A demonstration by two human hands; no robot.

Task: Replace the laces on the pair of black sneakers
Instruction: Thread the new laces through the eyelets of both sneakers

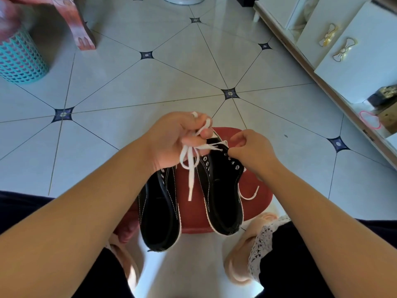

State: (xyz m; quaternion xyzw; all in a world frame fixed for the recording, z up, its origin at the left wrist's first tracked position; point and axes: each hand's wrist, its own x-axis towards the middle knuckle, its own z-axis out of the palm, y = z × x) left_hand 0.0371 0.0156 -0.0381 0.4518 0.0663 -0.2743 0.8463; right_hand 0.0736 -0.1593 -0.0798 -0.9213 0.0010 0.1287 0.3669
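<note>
Left hand (174, 138) up top, and I've got its fingers curled tight round a bunch of flat white shoelace (190, 179). Loops poke out above the knuckles, and one long tail hangs straight down between the two shoes. From that fist a short stretch of lace runs across to the right hand (252, 151). This one is closed narrow, thumb and forefinger pinching at the lace right by the upper silver eyelets (233, 163). Whether the tip is through a hole, I can't tell; the fingers cover it.

Those eyelets belong to the right black canvas sneaker with the white sole rim (223, 196). It sits on the round red stool (193, 211), heel toward me, along the stool's right half. The lower eyelets on it look bare. A loose white lace end (250, 196) curls on the stool's right edge, just beside that shoe.

The left black canvas sneaker (160, 211) lies next to it, heel toward me too, hanging over the stool's near left edge. My left wrist hides its front.

Below the stool I see a pair of feet in pale pink slippers (238, 261) on the pale tiled floor with dark diamond insets (150, 87). Far left stands a teal plastic lattice basket (19, 59). Along the right runs a white cabinet (365, 67) with gold bow-shaped handles (343, 50).
</note>
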